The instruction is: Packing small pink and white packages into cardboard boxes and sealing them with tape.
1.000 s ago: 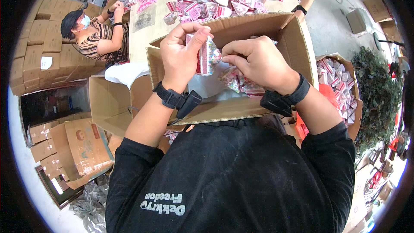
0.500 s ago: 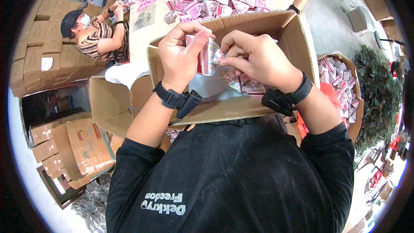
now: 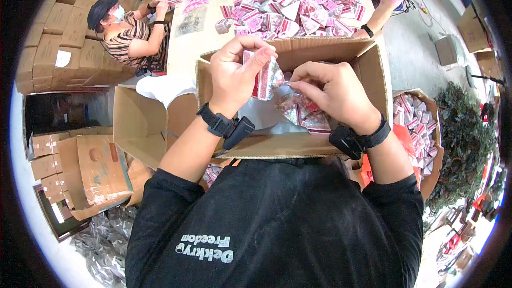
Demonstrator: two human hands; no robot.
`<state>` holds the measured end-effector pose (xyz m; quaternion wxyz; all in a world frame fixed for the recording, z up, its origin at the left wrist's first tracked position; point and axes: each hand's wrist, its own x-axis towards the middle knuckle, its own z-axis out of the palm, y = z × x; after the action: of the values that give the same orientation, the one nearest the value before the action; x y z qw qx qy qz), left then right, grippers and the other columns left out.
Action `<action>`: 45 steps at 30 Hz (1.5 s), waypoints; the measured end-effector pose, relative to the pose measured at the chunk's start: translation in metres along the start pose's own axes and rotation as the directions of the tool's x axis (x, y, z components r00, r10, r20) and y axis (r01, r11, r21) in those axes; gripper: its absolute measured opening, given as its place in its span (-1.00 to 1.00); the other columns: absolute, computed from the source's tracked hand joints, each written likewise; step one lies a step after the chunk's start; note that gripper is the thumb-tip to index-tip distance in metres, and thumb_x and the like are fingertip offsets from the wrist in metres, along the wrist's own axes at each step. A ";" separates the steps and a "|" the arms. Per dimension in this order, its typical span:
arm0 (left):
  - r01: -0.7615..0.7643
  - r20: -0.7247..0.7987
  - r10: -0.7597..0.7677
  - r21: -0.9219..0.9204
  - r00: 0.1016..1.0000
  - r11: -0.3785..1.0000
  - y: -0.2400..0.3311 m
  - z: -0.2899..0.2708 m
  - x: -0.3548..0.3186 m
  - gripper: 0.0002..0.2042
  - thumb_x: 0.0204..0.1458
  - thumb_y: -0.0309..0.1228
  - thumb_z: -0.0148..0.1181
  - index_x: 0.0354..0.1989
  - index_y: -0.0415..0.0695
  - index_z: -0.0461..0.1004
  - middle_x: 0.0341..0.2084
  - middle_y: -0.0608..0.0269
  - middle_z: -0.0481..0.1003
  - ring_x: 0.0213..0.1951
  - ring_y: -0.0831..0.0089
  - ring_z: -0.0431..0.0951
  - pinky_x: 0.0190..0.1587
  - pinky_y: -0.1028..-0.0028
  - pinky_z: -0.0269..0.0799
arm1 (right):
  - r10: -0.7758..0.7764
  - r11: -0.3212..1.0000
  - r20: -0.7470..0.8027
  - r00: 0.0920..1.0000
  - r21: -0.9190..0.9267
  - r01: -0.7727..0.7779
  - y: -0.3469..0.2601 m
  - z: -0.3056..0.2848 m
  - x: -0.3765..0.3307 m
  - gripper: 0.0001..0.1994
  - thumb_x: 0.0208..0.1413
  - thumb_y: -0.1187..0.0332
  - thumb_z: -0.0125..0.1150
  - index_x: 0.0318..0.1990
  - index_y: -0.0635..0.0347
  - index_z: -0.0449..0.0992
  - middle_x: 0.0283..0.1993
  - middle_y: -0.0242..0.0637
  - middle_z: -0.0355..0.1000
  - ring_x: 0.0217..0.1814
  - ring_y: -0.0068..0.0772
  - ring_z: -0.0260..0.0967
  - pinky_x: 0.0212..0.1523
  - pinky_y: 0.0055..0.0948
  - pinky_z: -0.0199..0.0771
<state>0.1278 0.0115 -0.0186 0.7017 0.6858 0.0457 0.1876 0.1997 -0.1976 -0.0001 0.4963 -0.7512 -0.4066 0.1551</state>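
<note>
Above an open cardboard box (image 3: 290, 148), my left hand (image 3: 233, 77) grips a small clear packet of colourful beads (image 3: 271, 81) with a red and pink label, thumb pressed along its top. My right hand (image 3: 341, 93) is closed in a pinch close to the packet's right edge. Whatever lies between those fingertips is too small to make out. Below the hands, several similar bead packets (image 3: 298, 111) rest inside the box beside whitish plastic lining (image 3: 261, 116). My right hand hides part of them.
A big heap of pink-labelled packets (image 3: 290, 8) covers the table beyond the box. Another open carton (image 3: 141, 128) stands at left, and a box full of packets (image 3: 418, 128) at right. One co-worker (image 3: 136, 34) sits at left; another person's arm (image 3: 381, 16) rests at far right.
My right fingertips have drawn slightly away from the packet's edge. The packet stays in my left hand. The whole view has shifted, so the table and box appear lower.
</note>
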 end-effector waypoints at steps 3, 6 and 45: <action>-0.029 0.007 0.029 -0.001 1.000 1.000 0.000 0.000 0.001 -0.86 0.15 -0.46 0.36 -0.22 -0.24 0.57 -0.35 0.24 0.63 -0.30 0.60 0.60 -0.21 0.59 0.51 | 0.029 1.000 -0.012 1.000 -0.001 -0.029 0.001 0.002 -0.001 -0.87 0.09 0.41 0.33 -0.23 0.23 0.60 -0.44 -0.06 0.54 -0.44 -0.13 0.56 -0.34 -0.34 0.54; 0.045 0.007 -0.045 -0.034 0.999 0.998 -0.001 0.001 0.001 -0.86 0.15 -0.45 0.36 -0.21 -0.25 0.57 -0.35 0.25 0.63 -0.30 0.62 0.60 -0.22 0.59 0.51 | 0.010 1.000 -0.016 1.000 -0.005 -0.010 0.000 0.002 -0.001 -0.87 0.10 0.40 0.33 -0.22 0.23 0.61 -0.44 -0.05 0.54 -0.45 -0.12 0.56 -0.35 -0.34 0.53; 0.037 -0.036 -0.038 -0.030 0.999 0.999 0.002 0.005 0.002 -0.87 0.16 -0.43 0.35 -0.23 -0.23 0.58 -0.42 0.30 0.61 -0.41 0.66 0.55 -0.33 0.63 0.48 | 0.189 0.777 0.259 0.947 -0.629 0.018 0.052 0.000 -0.007 -0.81 0.05 0.37 0.19 -0.29 0.22 0.69 -0.35 0.09 0.55 -0.24 0.14 0.54 -0.09 -0.03 0.53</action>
<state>0.1309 0.0076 -0.0160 0.7142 0.6708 0.0686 0.1878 0.2188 -0.2122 -0.0470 0.1423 -0.8570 -0.4721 0.1496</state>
